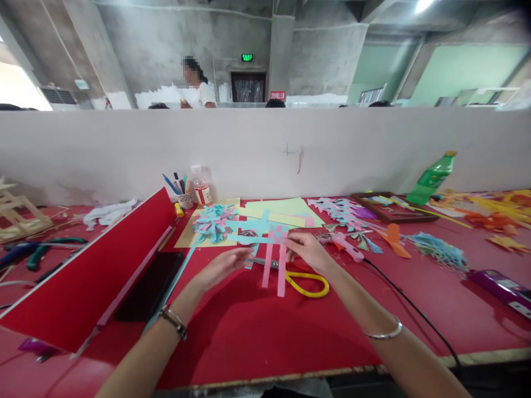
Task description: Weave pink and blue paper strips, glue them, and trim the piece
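My right hand (309,249) pinches the edge of a small weave of pink and blue paper strips (279,236), raised a little over the red table. Blue strip ends stick out to the left, and two pink ends hang down. Beside the left ends is my left hand (228,264), fingers stretched out, apparently holding nothing. Below and behind the weave lie scissors with yellow handles (309,294), partly hidden by the strips. A pink glue gun (347,247) with a black cord rests right of my right hand. Behind the weave is a blue and pink fringed paper flower (215,223).
A red board (95,265) stands upright at left, beside a black phone (151,287). Paper sheets (296,207), a pen cup (185,200) and a bottle (202,190) are behind. A green bottle (431,179) leans at back right; a purple device (501,290) lies right.
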The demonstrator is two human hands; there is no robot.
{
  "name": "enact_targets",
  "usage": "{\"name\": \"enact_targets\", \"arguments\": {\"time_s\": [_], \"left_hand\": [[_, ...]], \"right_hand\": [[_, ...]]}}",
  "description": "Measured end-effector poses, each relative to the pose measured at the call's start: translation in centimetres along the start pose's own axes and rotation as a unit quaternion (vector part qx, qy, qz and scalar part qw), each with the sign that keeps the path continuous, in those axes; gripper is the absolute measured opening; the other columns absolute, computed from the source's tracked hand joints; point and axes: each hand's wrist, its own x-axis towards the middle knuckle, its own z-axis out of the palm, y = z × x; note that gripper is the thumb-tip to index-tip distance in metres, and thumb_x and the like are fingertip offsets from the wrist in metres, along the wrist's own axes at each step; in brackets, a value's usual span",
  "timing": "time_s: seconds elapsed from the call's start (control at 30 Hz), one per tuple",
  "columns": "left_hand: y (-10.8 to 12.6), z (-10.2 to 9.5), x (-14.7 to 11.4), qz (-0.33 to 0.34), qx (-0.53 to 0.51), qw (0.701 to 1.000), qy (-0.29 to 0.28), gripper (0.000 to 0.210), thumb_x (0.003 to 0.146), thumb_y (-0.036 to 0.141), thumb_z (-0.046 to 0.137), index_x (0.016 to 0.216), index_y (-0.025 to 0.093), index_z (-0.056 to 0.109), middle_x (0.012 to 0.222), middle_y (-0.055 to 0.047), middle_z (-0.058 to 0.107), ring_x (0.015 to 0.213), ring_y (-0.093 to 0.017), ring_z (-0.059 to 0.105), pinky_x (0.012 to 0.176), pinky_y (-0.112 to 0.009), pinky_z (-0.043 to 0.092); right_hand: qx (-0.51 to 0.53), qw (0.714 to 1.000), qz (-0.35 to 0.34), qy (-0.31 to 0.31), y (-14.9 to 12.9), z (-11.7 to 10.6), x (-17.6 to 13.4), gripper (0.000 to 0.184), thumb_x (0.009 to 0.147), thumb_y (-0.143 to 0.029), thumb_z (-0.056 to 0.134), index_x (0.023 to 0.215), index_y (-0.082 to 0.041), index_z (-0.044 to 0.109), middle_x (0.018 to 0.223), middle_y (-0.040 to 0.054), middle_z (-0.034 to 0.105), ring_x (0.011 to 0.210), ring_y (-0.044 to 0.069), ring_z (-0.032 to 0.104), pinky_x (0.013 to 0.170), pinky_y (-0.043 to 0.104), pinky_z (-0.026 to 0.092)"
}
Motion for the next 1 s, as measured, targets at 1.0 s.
{"name": "enact_targets", "arguments": {"time_s": [1.0], "left_hand": [[0.0, 1.2, 0.4, 0.1, 0.117, 0.894, 0.421, 0.022, 0.071, 0.035, 0.057, 0.06, 0.017, 0.056, 0.058, 0.003, 0.053, 0.059, -0.012, 0.049, 0.063, -0.024, 0.041]], "right_hand": [[-0.562, 0.826, -0.018, -0.035, 4.0, -1.7, -2.8, 0.025, 0.068, -0.02, 0.05, 0.092, -0.012, 0.053, 0.093, 0.0102, 0.053, 0.088, 0.02, 0.05, 0.076, 0.027, 0.038]]}}
